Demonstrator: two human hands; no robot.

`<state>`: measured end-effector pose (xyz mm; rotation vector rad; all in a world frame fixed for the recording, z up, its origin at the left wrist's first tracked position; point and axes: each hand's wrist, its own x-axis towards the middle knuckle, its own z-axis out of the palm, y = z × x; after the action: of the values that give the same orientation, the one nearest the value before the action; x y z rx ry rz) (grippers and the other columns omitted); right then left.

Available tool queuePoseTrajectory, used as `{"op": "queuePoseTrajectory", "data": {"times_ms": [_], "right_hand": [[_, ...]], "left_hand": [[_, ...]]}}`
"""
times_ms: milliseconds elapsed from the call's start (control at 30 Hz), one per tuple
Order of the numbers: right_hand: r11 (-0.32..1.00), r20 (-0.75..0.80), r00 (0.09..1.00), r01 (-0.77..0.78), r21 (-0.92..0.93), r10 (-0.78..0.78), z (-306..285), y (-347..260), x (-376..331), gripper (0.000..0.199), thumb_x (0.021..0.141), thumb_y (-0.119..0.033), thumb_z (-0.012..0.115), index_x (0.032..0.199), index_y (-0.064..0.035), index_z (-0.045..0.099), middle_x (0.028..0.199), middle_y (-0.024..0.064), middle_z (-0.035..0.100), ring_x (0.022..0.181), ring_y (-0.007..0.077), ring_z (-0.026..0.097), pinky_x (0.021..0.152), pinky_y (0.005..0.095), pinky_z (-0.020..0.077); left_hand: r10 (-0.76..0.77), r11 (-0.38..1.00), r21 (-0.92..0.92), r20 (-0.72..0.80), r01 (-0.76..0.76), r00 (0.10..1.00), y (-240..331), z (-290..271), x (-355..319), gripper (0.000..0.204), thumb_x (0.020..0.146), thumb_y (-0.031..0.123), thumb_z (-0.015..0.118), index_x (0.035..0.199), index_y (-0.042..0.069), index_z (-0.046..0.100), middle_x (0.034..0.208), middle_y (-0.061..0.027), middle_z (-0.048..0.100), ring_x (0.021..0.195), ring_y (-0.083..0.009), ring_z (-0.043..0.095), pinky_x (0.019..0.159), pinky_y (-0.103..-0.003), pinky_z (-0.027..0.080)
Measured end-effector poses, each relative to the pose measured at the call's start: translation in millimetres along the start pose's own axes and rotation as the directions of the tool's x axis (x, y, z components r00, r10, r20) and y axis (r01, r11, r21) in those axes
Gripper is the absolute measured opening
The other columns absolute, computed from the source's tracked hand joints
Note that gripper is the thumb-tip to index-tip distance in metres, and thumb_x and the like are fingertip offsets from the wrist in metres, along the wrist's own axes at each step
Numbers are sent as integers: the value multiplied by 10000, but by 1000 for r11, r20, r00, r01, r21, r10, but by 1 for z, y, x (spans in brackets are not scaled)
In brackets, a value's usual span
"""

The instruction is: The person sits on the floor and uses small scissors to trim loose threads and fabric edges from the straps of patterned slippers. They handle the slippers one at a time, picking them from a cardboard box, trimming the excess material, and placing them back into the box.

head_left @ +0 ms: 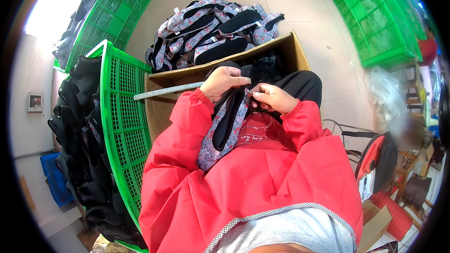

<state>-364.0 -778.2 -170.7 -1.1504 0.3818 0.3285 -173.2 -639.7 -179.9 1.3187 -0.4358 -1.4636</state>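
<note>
A slipper (229, 124) of grey floral cloth with a black lining lies slanted across my lap, its opening facing up. My right hand (274, 99) is closed at its upper end, thumb pressed against the fingers. Just to the left, my left hand (225, 82) is also closed, its thumb and fingers pinching the black edge at the same end. The fingertips partly hide what lies between them. Beyond my hands, a heap of similar floral slippers (199, 33) with black soles and small white tags rests on the floor.
An open cardboard box (300, 51) with black material inside stands before my knees. A pale strip (166, 91) lies across its left side. A green crate (126, 93) stands at my left beside black pieces (82, 131). More green crates (372, 23) stand far right.
</note>
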Motion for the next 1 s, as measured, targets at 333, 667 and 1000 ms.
{"op": "queuePoseTrajectory", "data": {"times_ms": [333,667,1000], "right_hand": [[998,2,998,-65,18,65,-1,-7,4,224,1033,-296,528,1133,-97,561,849,-9,582,566,25,342,488,178,253],[997,21,999,-31,72,30,-2,0,9,164,1028,-295,536,1025,-131,537,816,-11,603,530,25,345,453,188,237],[995,7,1000,-4,96,3,-1,5,10,166,1025,-298,545,1003,-133,539,804,-19,583,520,24,326,447,192,230]], "left_hand": [[-4,988,-154,41,10,999,-4,9,5,52,888,43,679,867,-4,674,823,-90,699,695,-150,670,669,-275,548],[-80,991,-103,18,81,997,2,14,7,78,893,51,662,855,-17,660,801,-119,699,689,-181,675,682,-303,554],[-103,984,-145,19,105,995,3,19,8,102,887,64,669,818,-9,654,774,-115,692,656,-183,673,630,-282,544]]}}
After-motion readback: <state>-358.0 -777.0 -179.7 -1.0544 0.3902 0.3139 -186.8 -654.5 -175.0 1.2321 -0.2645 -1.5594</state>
